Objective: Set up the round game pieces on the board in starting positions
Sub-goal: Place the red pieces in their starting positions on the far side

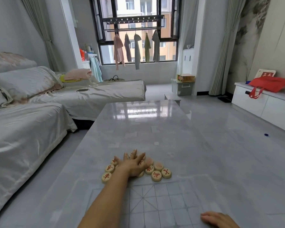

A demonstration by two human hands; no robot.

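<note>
The left hand [133, 165] was seen stretched out over a cluster of round wooden game pieces [156, 176], laid flat on them with the fingers [135, 153] spread wide; nothing was gripped. The pieces, pale with red characters, were gathered on the grey glossy bench [220, 153] just beyond the far edge of the board [163, 204], some to the left of the hand, some to its right and some hidden beneath it. None of them was seen on the board. The board, a clear sheet printed with a faint grid and crossed diagonals, was spread flat at the near edge of the bench. The right hand [219, 219] was rested palm down on the board towards the near right corner of the bench, with the fingers loosely extended and nothing held; part of it was cut off by the frame. A sofa [31, 129] draped in a pale cover was placed along the left edge of the bench, and a white low cabinet [262, 102] bearing a red bag [270, 84] was set well apart beyond the right edge.
</note>
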